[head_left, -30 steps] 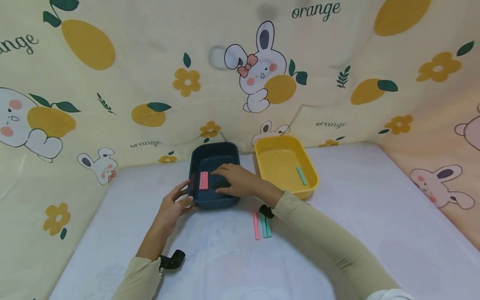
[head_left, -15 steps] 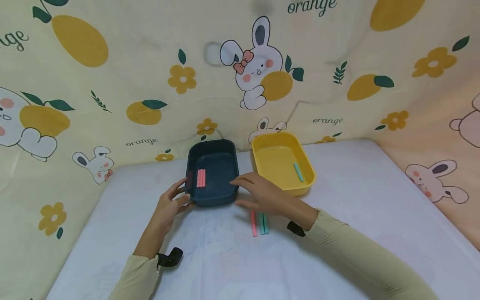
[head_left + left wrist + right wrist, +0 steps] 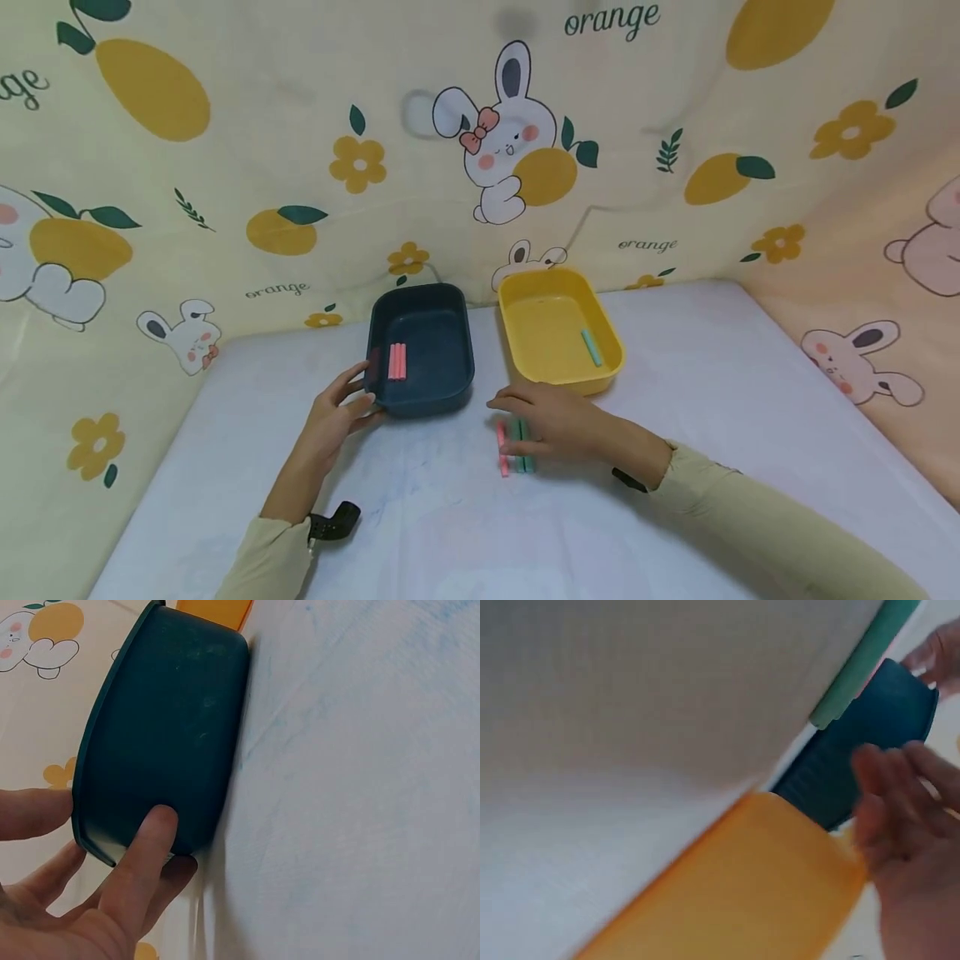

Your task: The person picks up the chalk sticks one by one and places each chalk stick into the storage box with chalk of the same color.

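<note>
From where I stand, what matters is how the right hand [image 3: 547, 421] sits over the loose sticks: it comes in from the right, with the pink stick [image 3: 501, 435] lying under the gap between its thumb and fingertips. That stick's long axis runs away from the person, nearly at right angles to the forearm, so the fingertips are by its far end and the thumb crosses above its nearer half. Two green sticks [image 3: 517, 432] lie just right of it, roughly parallel, partly under the palm. The thumb is spread well away from the fingers and nothing is pinched; whether any fingertip touches a stick, I can't tell. The right hand is clearly the nearer one. The left hand [image 3: 330, 421] is well apart, its fingers spread round the near left corner of the blue tray [image 3: 438, 358], thumb against the outer wall. Three pink sticks [image 3: 397, 362] lie side by side in that tray, and one green stick [image 3: 592, 347] lies in the yellow tray [image 3: 543, 337] to its right.
</note>
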Action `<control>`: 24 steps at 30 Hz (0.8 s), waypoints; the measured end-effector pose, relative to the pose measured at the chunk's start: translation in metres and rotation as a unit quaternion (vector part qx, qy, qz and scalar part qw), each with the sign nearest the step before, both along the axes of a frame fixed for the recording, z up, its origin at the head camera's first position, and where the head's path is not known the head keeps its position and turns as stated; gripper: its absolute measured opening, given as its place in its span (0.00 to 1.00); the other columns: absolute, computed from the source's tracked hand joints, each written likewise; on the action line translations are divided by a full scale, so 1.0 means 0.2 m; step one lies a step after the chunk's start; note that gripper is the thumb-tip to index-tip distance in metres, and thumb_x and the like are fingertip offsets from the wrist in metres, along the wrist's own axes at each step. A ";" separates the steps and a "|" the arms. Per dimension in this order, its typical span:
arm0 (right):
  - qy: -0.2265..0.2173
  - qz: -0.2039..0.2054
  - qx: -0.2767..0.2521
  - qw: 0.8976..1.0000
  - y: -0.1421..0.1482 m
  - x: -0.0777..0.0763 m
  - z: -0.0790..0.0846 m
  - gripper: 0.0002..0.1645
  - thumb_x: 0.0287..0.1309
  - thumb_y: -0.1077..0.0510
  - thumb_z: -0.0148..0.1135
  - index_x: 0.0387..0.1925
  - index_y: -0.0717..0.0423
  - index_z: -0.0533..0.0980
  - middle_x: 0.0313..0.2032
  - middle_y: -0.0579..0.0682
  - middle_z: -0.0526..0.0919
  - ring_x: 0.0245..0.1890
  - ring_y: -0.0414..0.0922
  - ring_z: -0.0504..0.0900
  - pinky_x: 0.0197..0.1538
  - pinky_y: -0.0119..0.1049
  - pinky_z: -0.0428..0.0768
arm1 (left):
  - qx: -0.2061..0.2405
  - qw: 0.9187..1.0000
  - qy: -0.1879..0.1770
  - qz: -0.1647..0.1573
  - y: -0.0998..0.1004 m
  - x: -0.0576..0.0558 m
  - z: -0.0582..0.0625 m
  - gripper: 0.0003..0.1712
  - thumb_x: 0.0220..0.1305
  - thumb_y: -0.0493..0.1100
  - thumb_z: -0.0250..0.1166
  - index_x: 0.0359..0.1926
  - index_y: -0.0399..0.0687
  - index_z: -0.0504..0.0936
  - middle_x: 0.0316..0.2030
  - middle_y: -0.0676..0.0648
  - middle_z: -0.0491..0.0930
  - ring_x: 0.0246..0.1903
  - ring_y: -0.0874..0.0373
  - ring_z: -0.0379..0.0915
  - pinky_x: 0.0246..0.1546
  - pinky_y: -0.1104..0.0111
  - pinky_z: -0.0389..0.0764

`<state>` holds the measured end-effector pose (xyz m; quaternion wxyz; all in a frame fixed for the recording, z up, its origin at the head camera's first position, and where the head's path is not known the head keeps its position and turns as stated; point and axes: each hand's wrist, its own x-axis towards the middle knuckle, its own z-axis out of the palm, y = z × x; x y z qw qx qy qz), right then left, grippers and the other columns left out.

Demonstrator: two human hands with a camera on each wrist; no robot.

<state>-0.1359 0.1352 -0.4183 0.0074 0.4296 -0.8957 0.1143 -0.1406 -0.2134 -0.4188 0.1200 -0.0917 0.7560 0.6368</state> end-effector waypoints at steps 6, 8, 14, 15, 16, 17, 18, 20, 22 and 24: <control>-0.028 -0.045 0.029 0.998 -0.03 0.04 -0.06 0.52 0.49 0.19 0.59 0.68 0.44 0.68 0.64 0.44 0.73 0.62 0.43 0.73 0.65 0.43 0.76 | -0.003 1.000 -0.002 -0.002 -0.01 0.01 0.01 0.36 0.73 0.37 0.53 0.77 0.61 0.55 0.76 0.38 0.54 0.64 0.42 0.68 0.63 0.56 0.75; -0.029 -0.054 0.035 0.997 -0.03 0.05 -0.08 0.52 0.47 0.19 0.60 0.67 0.43 0.69 0.63 0.43 0.73 0.62 0.43 0.72 0.65 0.43 0.76 | -0.001 1.000 -0.003 -0.003 -0.01 0.01 0.00 0.36 0.73 0.37 0.54 0.77 0.61 0.56 0.76 0.38 0.54 0.64 0.42 0.68 0.63 0.56 0.75; -0.042 -0.058 0.050 0.996 -0.03 0.08 -0.09 0.50 0.49 0.21 0.61 0.66 0.45 0.70 0.63 0.44 0.74 0.62 0.45 0.71 0.66 0.45 0.73 | 0.000 1.000 -0.004 -0.001 0.00 0.01 -0.01 0.36 0.73 0.36 0.54 0.77 0.62 0.56 0.75 0.38 0.55 0.61 0.45 0.71 0.63 0.56 0.75; -0.043 -0.058 0.052 0.996 -0.03 0.09 -0.09 0.50 0.50 0.22 0.61 0.66 0.46 0.70 0.63 0.44 0.74 0.63 0.46 0.70 0.67 0.46 0.73 | 0.000 1.000 -0.004 -0.001 0.00 0.01 -0.01 0.36 0.73 0.36 0.53 0.77 0.62 0.56 0.75 0.38 0.55 0.61 0.45 0.71 0.63 0.56 0.75; -0.045 -0.059 0.054 0.996 -0.04 0.09 -0.09 0.49 0.51 0.22 0.61 0.66 0.46 0.69 0.63 0.44 0.74 0.63 0.46 0.70 0.68 0.46 0.72 | -0.001 1.000 -0.003 -0.002 0.00 0.01 -0.01 0.36 0.73 0.36 0.53 0.77 0.62 0.56 0.75 0.38 0.55 0.61 0.44 0.71 0.63 0.56 0.75; -0.044 -0.059 0.056 0.996 -0.04 0.09 -0.09 0.49 0.51 0.23 0.61 0.66 0.47 0.69 0.63 0.45 0.74 0.63 0.46 0.70 0.68 0.45 0.72 | -0.001 1.000 -0.002 -0.002 0.00 0.01 -0.01 0.36 0.73 0.36 0.53 0.77 0.62 0.56 0.75 0.38 0.55 0.61 0.44 0.71 0.63 0.56 0.75; -0.046 -0.061 0.059 0.995 -0.05 0.09 -0.09 0.48 0.52 0.23 0.61 0.66 0.47 0.69 0.63 0.45 0.74 0.64 0.46 0.69 0.69 0.45 0.72 | -0.002 1.000 -0.001 -0.002 0.00 0.01 -0.01 0.36 0.73 0.36 0.53 0.77 0.61 0.56 0.75 0.38 0.55 0.61 0.44 0.71 0.63 0.56 0.75; -0.048 -0.064 0.063 0.995 -0.06 0.10 -0.08 0.48 0.53 0.23 0.60 0.67 0.47 0.69 0.63 0.45 0.73 0.64 0.46 0.69 0.69 0.45 0.71 | -0.003 1.000 0.002 -0.003 0.00 0.01 0.00 0.36 0.73 0.37 0.53 0.77 0.61 0.56 0.75 0.38 0.55 0.62 0.43 0.70 0.63 0.55 0.75; -0.049 -0.066 0.064 0.995 -0.06 0.11 -0.08 0.49 0.53 0.24 0.60 0.67 0.49 0.69 0.63 0.46 0.73 0.64 0.46 0.68 0.70 0.45 0.71 | -0.003 1.000 0.003 -0.003 0.00 0.01 0.00 0.36 0.73 0.36 0.53 0.77 0.60 0.56 0.75 0.37 0.54 0.63 0.42 0.69 0.63 0.55 0.75; -0.049 -0.068 0.063 0.995 -0.05 0.11 -0.08 0.49 0.53 0.24 0.61 0.67 0.49 0.69 0.63 0.46 0.72 0.64 0.46 0.67 0.70 0.46 0.71 | -0.002 1.000 0.002 -0.002 0.00 0.01 0.00 0.36 0.73 0.36 0.53 0.77 0.60 0.56 0.75 0.37 0.54 0.63 0.42 0.69 0.63 0.55 0.75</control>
